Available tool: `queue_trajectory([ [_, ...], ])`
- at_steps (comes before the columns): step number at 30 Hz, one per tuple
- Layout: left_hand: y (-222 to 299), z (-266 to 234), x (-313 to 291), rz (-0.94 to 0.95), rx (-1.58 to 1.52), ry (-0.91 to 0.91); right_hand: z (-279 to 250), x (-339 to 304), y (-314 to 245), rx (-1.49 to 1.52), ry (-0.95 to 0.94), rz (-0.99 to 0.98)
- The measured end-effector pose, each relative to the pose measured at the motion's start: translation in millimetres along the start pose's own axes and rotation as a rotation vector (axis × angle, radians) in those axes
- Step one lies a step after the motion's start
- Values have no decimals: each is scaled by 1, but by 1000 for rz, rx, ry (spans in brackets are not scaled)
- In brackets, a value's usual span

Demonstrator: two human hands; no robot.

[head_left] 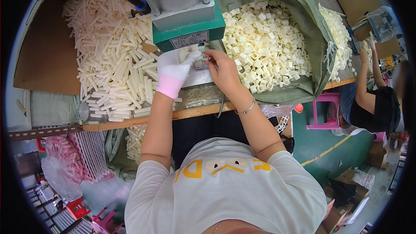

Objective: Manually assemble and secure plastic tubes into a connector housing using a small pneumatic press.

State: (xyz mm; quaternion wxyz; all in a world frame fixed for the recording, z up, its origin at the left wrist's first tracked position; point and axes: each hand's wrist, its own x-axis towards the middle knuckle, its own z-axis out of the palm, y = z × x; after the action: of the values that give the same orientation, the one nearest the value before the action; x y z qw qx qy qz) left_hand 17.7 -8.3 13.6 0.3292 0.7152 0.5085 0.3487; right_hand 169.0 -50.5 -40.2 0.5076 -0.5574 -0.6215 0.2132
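Observation:
Both my hands meet under the green head (189,34) of a bench press, over its metal base plate (199,78). My left hand (175,67) wears a white glove with a pink cuff. Its fingers are closed, and what lies in them is partly hidden by the glove. My bare right hand (223,70) pinches a small pale square piece (207,57) between thumb and fingers, close to the left fingertips. A small fixture below the press head is mostly covered by my hands.
A heap of long cream tubes (117,69) spreads on the bench to the left. Short square cream pieces (264,43) fill an open green sack (318,39) at right. The bench has a wooden front edge (151,117). A co-worker (372,99) is at far right, beside a pink stool (325,112).

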Motion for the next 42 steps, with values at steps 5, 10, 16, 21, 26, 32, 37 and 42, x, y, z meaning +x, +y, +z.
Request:
queue_trajectory([
  [5,-5,6,-4,-25,-84,97,3,2,6,-57,41,-82],
  [10,-1,1,0,-166,-109,2,1,2,2,-43,19,-57],
  [16,-8,4,-4,204,151,31,-2,2,1,-101,20,-100],
  [21,-28,14,-5,169,56,137,-3,2,1,-52,11,-54],
  [26,-20,14,-2,244,34,160,-26,-3,-11,-40,149,-43],
  [32,-22,10,-7,260,144,181,-94,-4,18,-401,340,78],
  [37,-17,10,-15,269,224,214,-79,11,20,-781,143,204],
  [42,-31,-31,-24,77,-532,431,-89,12,35,-708,100,235],
])
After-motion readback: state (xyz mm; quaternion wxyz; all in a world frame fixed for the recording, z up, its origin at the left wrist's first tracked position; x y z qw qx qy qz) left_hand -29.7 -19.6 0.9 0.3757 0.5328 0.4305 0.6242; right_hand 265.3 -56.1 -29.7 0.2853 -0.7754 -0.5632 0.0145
